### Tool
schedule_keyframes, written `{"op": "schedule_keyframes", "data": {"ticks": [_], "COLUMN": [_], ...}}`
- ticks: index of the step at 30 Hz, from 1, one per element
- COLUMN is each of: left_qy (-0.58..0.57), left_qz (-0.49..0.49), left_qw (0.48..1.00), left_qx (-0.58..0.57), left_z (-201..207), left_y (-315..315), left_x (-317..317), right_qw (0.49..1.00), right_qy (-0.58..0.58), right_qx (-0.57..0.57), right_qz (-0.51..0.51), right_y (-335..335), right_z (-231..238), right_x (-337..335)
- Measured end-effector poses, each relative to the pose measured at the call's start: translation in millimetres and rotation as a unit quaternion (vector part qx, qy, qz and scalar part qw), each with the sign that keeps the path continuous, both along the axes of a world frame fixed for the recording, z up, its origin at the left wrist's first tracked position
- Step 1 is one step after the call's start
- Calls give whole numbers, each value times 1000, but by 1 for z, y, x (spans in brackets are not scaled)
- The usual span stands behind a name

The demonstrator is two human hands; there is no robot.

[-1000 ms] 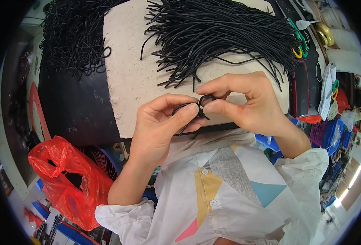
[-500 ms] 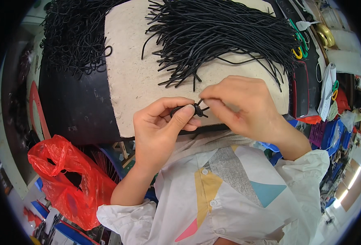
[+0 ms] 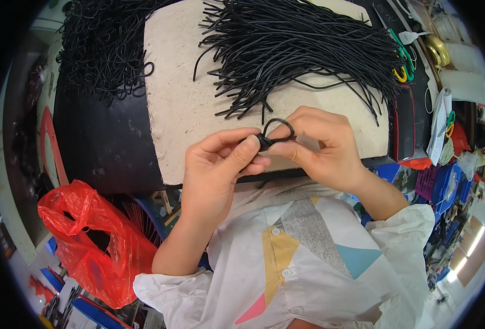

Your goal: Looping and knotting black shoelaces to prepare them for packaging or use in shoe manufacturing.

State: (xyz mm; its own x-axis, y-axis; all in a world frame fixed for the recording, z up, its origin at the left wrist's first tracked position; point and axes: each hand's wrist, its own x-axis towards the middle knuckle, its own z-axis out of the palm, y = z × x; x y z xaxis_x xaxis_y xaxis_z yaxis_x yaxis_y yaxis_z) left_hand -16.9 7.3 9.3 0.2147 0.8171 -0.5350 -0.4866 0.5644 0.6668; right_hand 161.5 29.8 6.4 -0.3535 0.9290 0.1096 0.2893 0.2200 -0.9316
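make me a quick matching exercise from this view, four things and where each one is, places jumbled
Things
1. looped black cord
2. red plastic bag
3. tangled black cords
4. long black cord bundle

Places
A. mostly over the pale board
B. lower left of the picture
C. at the left hand and right hand
D. upper left of the picture

Pairs: 1-C, 2-B, 3-D, 4-A

From where I stand, no lettering, number or sign can be read. The folded white paper (image 3: 441, 129) toward three o'clock is too small and blurred to make out any print, and the black tabletop (image 3: 108, 137) toward nine o'clock shows me no legible characters.
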Motion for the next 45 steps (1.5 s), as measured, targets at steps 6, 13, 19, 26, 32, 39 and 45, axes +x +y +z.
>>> {"op": "schedule_keyframes", "data": {"ticks": [6, 13, 19, 26, 32, 39, 45], "left_qy": [-71, -1, 79, -3, 3, 59, 110], "left_qz": [5, 43, 120, 143, 134, 16, -10], "left_qw": [997, 997, 981, 985, 990, 996, 989], "left_qx": [-15, 63, 128, 100, 49, 63, 99], "left_z": [-5, -3, 2, 5, 5, 10, 15], "left_y": [-3, -5, -7, -5, -2, 3, 5], "left_x": [0, 0, 13, 8, 1, 3, -1], "right_qw": [999, 1000, 1000, 999, 999, 985, 913], "right_qy": [41, 28, 18, -19, -4, 89, 210], "right_qx": [14, 2, 13, 26, -6, -145, -348], "right_qz": [-11, 1, 4, 9, 33, 3, -36], "right_y": [0, 0, 2, 0, 2, 8, 8], "right_z": [-1, 0, 5, 15, 2, 12, 9], "right_x": [0, 2, -2, -8, 0, 4, 4]}}
